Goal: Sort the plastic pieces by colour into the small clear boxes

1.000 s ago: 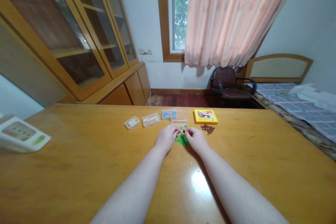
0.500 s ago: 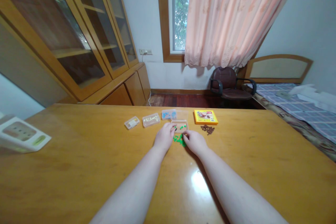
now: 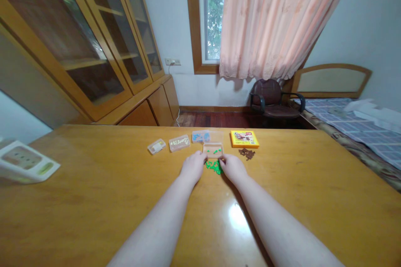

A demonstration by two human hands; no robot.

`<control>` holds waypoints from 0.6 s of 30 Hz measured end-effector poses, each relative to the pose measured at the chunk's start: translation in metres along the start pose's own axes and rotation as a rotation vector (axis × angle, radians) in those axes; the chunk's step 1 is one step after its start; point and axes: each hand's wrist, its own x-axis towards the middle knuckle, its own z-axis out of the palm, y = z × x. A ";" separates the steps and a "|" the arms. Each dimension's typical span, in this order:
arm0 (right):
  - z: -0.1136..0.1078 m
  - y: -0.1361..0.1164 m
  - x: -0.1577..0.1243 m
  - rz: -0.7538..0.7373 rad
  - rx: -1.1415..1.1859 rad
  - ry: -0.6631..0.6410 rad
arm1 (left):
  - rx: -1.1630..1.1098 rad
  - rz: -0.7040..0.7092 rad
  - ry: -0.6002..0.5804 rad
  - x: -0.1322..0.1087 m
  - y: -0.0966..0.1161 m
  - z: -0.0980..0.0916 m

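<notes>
A loose pile of small green plastic pieces (image 3: 214, 167) lies on the table between my hands. Just beyond it stands a small clear plastic box (image 3: 213, 155) with several green pieces inside. My left hand (image 3: 193, 165) is at the pile's left edge, by the near left corner of the box. Its fingers are curled together, and what they hold, if anything, is too small to make out. On the opposite side, my right hand (image 3: 232, 166) has its bunched fingertips against the pile's right edge. Whether a piece is between them is hidden.
Behind the green box is a clear box of blue pieces (image 3: 201, 137). Left of it are a box of cream pieces (image 3: 179, 144) and a smaller clear box (image 3: 156, 147). A yellow box (image 3: 244, 139) and brown pieces (image 3: 247, 154) lie right; a white plastic object (image 3: 26, 162) stands far left.
My left hand has drawn back from over the green-piece box to the left edge of the pile. My right hand has stayed at the pile's right edge.
</notes>
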 end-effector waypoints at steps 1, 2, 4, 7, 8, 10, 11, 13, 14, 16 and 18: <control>0.000 0.000 0.000 -0.004 -0.001 0.002 | 0.002 0.008 -0.005 0.000 0.000 -0.001; 0.000 0.000 0.000 -0.009 -0.002 0.005 | 0.004 0.013 -0.007 0.000 0.001 -0.001; 0.000 0.000 -0.001 -0.014 -0.003 0.008 | 0.008 0.019 -0.017 0.000 0.002 -0.002; 0.001 0.001 0.000 -0.011 0.000 0.010 | 0.020 0.016 -0.033 0.000 0.004 -0.001; 0.001 0.001 0.000 -0.010 0.004 0.012 | 0.024 0.014 -0.039 0.000 0.005 -0.001; 0.001 0.001 0.000 -0.015 0.009 0.013 | 0.032 0.015 -0.046 0.000 0.005 0.000; 0.001 0.001 0.000 -0.018 0.010 0.014 | 0.036 0.017 -0.047 0.000 0.005 0.000; 0.002 0.001 0.000 -0.022 0.006 0.015 | 0.042 0.025 -0.041 0.000 0.005 0.000; 0.002 0.001 0.000 -0.021 0.004 0.014 | 0.047 0.028 -0.035 -0.001 0.005 0.000; 0.002 0.001 0.000 -0.016 0.004 0.015 | 0.058 0.028 -0.023 -0.002 0.005 0.000; 0.003 0.001 0.000 -0.010 0.008 0.016 | 0.067 0.030 -0.020 -0.003 0.006 -0.001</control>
